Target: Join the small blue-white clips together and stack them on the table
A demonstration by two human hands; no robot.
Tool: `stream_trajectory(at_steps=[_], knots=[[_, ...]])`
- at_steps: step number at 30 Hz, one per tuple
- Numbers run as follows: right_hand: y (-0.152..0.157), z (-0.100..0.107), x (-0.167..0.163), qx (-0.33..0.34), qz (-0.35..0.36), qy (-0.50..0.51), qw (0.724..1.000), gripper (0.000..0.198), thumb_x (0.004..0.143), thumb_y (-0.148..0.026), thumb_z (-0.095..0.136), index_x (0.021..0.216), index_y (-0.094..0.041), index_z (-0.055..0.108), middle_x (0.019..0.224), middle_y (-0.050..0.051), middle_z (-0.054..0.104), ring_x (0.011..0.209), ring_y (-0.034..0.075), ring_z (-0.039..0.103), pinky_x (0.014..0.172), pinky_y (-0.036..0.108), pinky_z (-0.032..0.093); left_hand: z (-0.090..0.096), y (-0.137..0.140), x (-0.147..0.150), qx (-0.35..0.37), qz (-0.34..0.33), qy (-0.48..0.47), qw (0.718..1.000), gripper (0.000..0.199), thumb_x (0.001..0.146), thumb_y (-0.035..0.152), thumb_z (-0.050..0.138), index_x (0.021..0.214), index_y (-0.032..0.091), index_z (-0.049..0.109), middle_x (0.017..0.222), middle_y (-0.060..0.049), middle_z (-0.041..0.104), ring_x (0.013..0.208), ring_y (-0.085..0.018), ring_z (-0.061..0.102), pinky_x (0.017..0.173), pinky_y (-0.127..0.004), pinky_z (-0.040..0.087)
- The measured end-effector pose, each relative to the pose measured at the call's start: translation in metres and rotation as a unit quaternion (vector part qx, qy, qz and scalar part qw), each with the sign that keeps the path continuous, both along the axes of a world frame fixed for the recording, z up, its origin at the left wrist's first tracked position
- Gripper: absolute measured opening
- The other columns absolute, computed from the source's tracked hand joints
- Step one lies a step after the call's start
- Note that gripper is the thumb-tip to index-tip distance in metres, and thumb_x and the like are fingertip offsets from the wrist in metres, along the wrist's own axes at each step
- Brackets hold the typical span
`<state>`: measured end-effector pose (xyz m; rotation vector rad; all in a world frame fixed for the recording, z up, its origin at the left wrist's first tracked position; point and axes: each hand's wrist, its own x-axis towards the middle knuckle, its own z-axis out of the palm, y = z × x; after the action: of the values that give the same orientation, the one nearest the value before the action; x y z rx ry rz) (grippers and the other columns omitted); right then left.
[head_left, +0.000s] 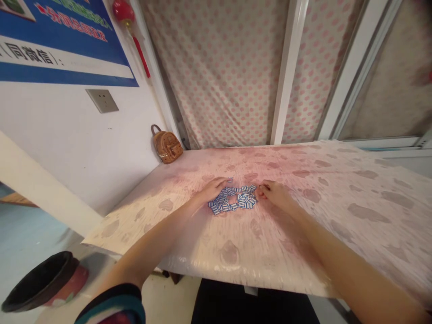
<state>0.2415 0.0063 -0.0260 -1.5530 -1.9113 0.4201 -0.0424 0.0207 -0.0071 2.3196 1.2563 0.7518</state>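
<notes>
Many small blue-and-white striped pieces (248, 200) lie in a loose ring-shaped pile on the table; what kind of pieces they are is too small to tell. At the pile's left edge is my left hand (213, 188), its fingers together, with one small blue-and-white piece (230, 179) at the fingertips. My right hand (272, 192) is just right of the pile, apart from it. Its fingers are curled in with thumb and forefinger pinched; whatever they hold, if anything, cannot be made out.
A patterned pinkish cover drapes the table (229, 252). In the far left corner a small brown backpack-shaped bag (168, 146) leans on the wall. A dark-rimmed pot (67, 281) stands low at left. Dotted curtains (219, 76) hang behind the table.
</notes>
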Motion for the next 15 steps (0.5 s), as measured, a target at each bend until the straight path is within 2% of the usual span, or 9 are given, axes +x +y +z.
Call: stream_trajectory(at_steps=[3,8,12,15], knots=[[0.000,0.001,0.001,-0.006,0.005,-0.001,1.000,0.023,0.087,-0.020,0.046,0.070,-0.020,0.061,0.070,0.004,0.069,0.063,0.015,0.061,0.060,0.024,0.040,-0.004,0.017,0.006,0.028,0.073,0.062,0.995,0.042,0.096,0.024,0.039,0.133,0.015,0.056,0.142,-0.010,0.053,0.134,-0.022,0.046,0.116,-0.040,0.032],[-0.001,0.005,0.002,-0.019,0.010,-0.008,1.000,0.024,0.088,-0.022,0.044,0.070,-0.020,0.060,0.071,0.004,0.069,0.064,0.015,0.062,0.061,0.024,0.040,-0.009,0.045,0.030,-0.004,0.080,0.025,0.996,0.037,0.095,0.018,0.038,0.119,0.011,0.065,0.124,-0.012,0.065,0.117,-0.022,0.059,0.107,-0.035,0.042],[0.000,0.005,0.000,-0.016,-0.014,-0.005,1.000,0.019,0.085,-0.021,0.046,0.077,-0.020,0.064,0.080,0.005,0.072,0.072,0.017,0.064,0.064,0.025,0.042,-0.003,0.036,0.035,-0.059,0.053,-0.034,0.996,0.037,0.092,0.012,0.036,0.114,0.011,0.066,0.110,-0.010,0.070,0.103,-0.019,0.064,0.097,-0.032,0.049],[0.002,0.001,-0.002,-0.010,0.004,0.028,1.000,0.021,0.084,-0.017,0.047,0.093,-0.020,0.066,0.094,0.007,0.074,0.085,0.018,0.067,0.073,0.025,0.046,0.004,0.017,0.029,-0.077,0.004,-0.061,0.995,0.038,0.093,0.015,0.035,0.116,0.010,0.065,0.108,-0.010,0.070,0.100,-0.018,0.065,0.095,-0.031,0.050]])
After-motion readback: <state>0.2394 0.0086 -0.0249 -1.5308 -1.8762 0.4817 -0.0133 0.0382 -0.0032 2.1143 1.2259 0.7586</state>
